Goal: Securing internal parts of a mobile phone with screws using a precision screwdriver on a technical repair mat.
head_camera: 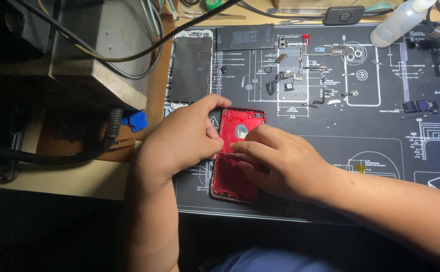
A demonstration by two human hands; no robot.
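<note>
A red phone housing [235, 174] lies inside-up on a black repair mat [330, 131] printed with white diagrams. My left hand [187, 138] grips the housing's left edge, thumb curled over its top corner. My right hand [275, 161] rests across the middle of the housing, fingertips pinching something thin and small at its left side; what it is cannot be made out. Both hands meet over the housing's centre and hide that part of it.
On the mat's far side lie a phone screen panel [192, 68], a black battery [245, 37] and several small loose parts [293, 75]. A white squeeze bottle [398, 22] lies at the top right. Blue picks [135, 121] and black cables [109, 133] sit left of the mat.
</note>
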